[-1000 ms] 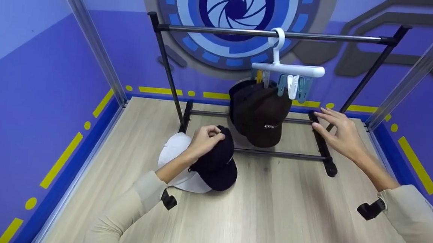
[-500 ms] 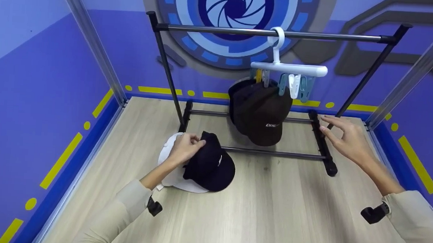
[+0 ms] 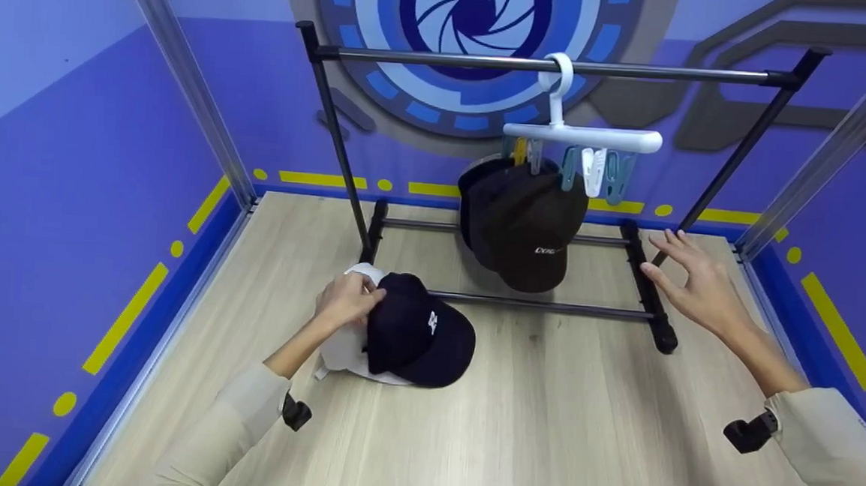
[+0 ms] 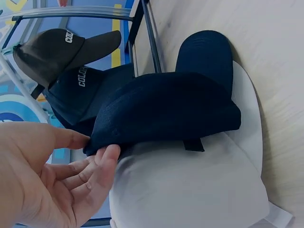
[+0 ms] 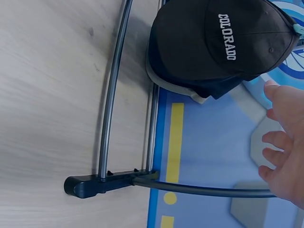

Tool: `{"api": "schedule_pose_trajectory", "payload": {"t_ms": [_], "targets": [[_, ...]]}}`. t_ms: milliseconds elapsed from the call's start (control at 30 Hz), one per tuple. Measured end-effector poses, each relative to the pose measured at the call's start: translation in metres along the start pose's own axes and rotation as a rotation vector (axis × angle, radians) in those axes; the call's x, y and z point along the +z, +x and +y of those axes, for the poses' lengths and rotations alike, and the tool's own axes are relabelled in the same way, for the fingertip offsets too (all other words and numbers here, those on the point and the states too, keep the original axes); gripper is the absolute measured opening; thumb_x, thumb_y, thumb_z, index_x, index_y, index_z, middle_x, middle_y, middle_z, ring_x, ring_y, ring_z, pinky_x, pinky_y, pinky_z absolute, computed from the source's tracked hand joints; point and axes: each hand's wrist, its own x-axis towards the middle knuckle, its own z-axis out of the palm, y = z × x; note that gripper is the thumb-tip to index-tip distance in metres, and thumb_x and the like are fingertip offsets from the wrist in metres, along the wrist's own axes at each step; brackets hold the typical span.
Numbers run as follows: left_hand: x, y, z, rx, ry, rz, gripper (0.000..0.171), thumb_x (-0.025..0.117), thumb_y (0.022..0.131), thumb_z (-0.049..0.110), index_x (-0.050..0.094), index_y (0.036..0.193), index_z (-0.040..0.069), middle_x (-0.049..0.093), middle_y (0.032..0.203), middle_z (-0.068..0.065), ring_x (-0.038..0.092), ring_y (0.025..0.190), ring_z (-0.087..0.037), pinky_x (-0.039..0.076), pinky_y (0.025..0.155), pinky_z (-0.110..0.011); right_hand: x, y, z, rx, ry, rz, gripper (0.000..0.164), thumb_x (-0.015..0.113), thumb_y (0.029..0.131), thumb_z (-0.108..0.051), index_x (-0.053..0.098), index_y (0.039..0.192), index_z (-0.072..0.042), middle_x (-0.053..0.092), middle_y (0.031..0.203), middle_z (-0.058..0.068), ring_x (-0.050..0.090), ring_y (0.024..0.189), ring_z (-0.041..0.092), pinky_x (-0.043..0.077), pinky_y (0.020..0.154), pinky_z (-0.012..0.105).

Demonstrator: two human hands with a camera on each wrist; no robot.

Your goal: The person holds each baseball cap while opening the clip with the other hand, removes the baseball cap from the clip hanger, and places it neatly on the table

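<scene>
A dark navy fabric baseball cap [image 3: 398,327] lies on top of a white fabric cap [image 3: 342,350], on the pale wood-grain surface [image 3: 526,436] at the near left of the black and silver metal rack [image 3: 429,60]; its crown is rounded and matte, with a small white emblem on the front, and its curved brim points away from the left hand [image 3: 347,298]; a short dark strap shows at the rim in the left wrist view; the white fabric cap is plain, its pale brim edge showing beyond the navy one and a narrow white strap sticking out; the left hand pinches the navy rim between thumb and fingers; the right hand [image 3: 701,289] is released, fingers apart, near the rack's right side; beyond, a dark brown cap lettered COLORADO [image 3: 535,230] hangs from a white plastic hanger [image 3: 582,137] with clips.
</scene>
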Motion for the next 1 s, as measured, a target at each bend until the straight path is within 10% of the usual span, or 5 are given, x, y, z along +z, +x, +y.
{"api": "schedule_pose_trajectory", "payload": {"t_ms": [167,567,1000], "targets": [[0.000,0.002,-0.005,-0.002,-0.002,-0.009,0.018,0.071,0.093,0.029,0.075,0.088,0.012,0.062,0.058,0.003,0.057,0.047,-0.010,0.053,0.067,-0.041,0.002,-0.004,0.003,0.004,-0.024,-0.069,0.059,0.071,0.096,-0.027,0.054,0.145,0.000,0.041,0.152,0.036,0.032,0.146,0.055,0.026,0.111,0.074],[-0.005,0.000,-0.005,0.015,0.022,0.053,0.022,0.072,0.090,0.029,0.070,0.105,0.012,0.073,0.094,-0.009,0.070,0.092,-0.035,0.053,0.084,-0.054,0.013,-0.007,0.009,-0.043,-0.126,-0.183,0.069,0.066,0.098,-0.038,0.040,0.157,-0.011,0.026,0.161,0.034,0.017,0.153,0.051,0.006,0.122,0.069],[0.009,0.021,0.032,0.397,0.097,0.306,0.017,0.067,0.091,0.009,0.072,0.107,0.005,0.075,0.084,-0.006,0.072,0.075,-0.030,0.056,0.061,-0.045,0.014,-0.017,0.015,0.055,-0.137,-0.283,0.069,0.057,0.102,-0.046,0.036,0.159,-0.012,0.020,0.163,0.034,0.011,0.155,0.051,-0.003,0.123,0.066]]}}
